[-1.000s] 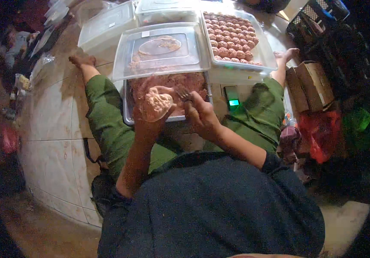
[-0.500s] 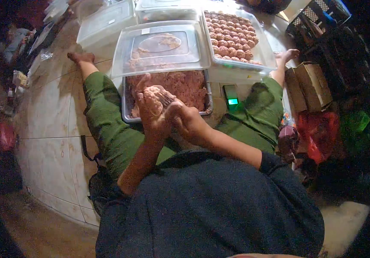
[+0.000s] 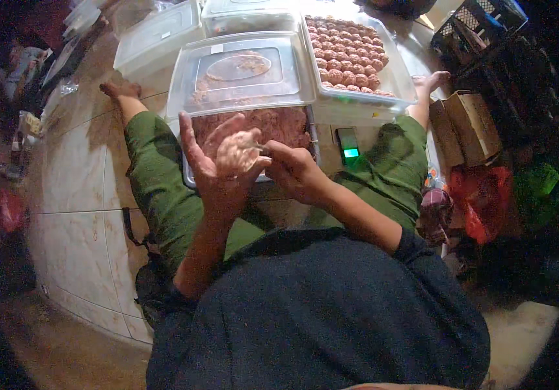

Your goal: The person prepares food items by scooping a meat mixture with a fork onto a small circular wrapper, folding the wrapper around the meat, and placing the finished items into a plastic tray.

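Observation:
My left hand (image 3: 219,188) is raised over the near end of a grey pan (image 3: 314,136), palm up. A pale pinkish lump of minced mixture (image 3: 235,155) rests in its palm, with the thumb and fingers spread around it. From the right, my right hand (image 3: 297,172) comes in with closed fingers on a fork (image 3: 260,148); the fork's head meets the lump and is mostly hidden. Reddish-brown minced mixture (image 3: 273,123) fills the pan below. A translucent lid (image 3: 182,71) covers the pan's far part, with smears of mixture on it.
Beyond to the right, a clear plastic tub (image 3: 399,78) holds rows of shaped balls (image 3: 351,55). More lidded tubs (image 3: 159,39) stand at the back. A phone with a lit screen (image 3: 351,151) lies beside my right leg. Cardboard (image 3: 471,130) and a red bag (image 3: 487,201) are at far right.
My left hand has opened its fingers wider and tilted. The fork, whose tines showed against the lump, has turned, and my right hand has shifted slightly right.

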Available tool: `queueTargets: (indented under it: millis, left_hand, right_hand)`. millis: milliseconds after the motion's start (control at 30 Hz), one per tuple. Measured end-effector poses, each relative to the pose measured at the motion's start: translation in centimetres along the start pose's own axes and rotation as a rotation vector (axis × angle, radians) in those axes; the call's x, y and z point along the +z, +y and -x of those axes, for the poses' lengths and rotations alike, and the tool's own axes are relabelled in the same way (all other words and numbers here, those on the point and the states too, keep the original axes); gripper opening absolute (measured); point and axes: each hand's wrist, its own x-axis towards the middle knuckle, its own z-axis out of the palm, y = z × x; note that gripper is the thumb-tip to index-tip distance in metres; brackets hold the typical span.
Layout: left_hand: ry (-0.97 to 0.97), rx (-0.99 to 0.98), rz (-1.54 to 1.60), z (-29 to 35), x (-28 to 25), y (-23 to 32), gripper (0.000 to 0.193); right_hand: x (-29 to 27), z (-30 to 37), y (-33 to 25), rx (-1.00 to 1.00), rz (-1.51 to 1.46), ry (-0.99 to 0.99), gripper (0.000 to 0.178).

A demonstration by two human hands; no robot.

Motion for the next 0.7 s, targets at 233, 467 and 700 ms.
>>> queueTargets:
  millis: [233,467,700]
  left_hand:
    - [-0.055,0.061,0.078,-0.2,-0.7,-1.7,0.1]
    - [0.107,0.115,-0.03,-0.5,-1.5,-2.7,0.101]
    - [0.118,0.17,-0.157,-0.8,-0.6,-1.9,0.112]
  right_hand:
    - [2.3,0.5,-0.4,-0.125,0.025,0.087,0.008]
    - [2.2,1.1,-0.6,0.119,0.204,0.074,0.008]
    - [3.0,0.0,-2.4,-0.029,0.124,0.089,0.031]
